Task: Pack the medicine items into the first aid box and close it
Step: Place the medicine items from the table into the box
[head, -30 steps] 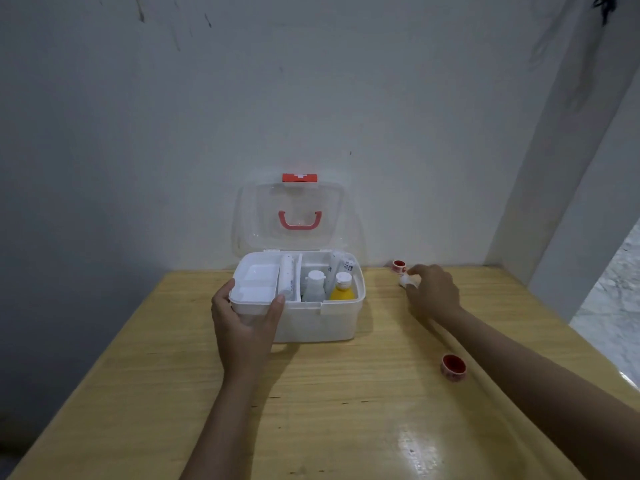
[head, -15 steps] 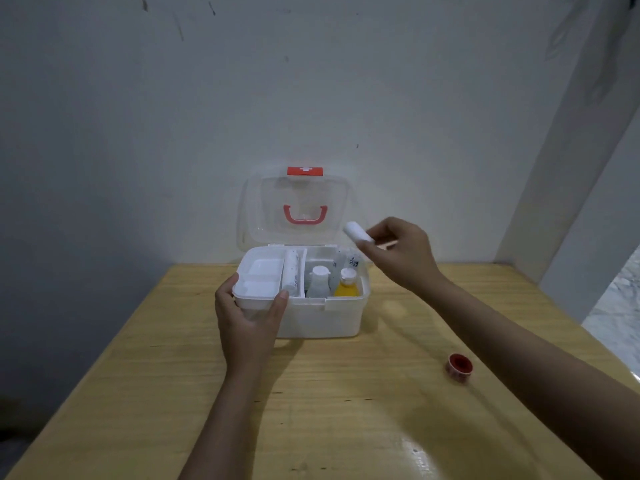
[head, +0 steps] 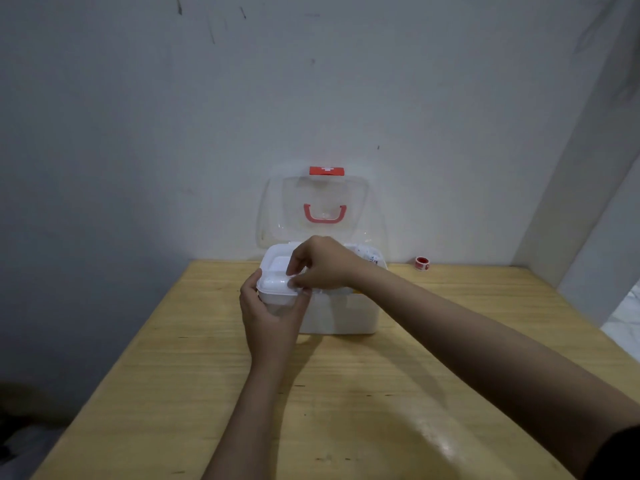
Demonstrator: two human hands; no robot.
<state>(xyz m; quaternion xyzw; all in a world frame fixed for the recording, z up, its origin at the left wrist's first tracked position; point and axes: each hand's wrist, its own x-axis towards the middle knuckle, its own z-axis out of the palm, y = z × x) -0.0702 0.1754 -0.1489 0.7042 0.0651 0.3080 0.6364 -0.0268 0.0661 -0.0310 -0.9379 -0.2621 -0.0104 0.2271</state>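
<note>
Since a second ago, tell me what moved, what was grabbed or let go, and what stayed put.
The right hand picked a small white item off the table, carried it leftward over the first aid box, and now reaches down at the tray on its left side; the item is hidden, so release is unclear. The left hand stays gripping the box's front left corner. The lid stays open, and the red-capped roll by the wall is unmoved.

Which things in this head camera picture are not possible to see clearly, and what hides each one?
- Contents of the first aid box: covered by the right hand.
- Whether the right hand's fingertips pinch anything over the white tray: too small and pale to tell.
- Box's front left corner: behind the left hand.
- Print on the small red roll by the wall: too small.
- Right elbow: cut off by the frame's right edge.
</note>
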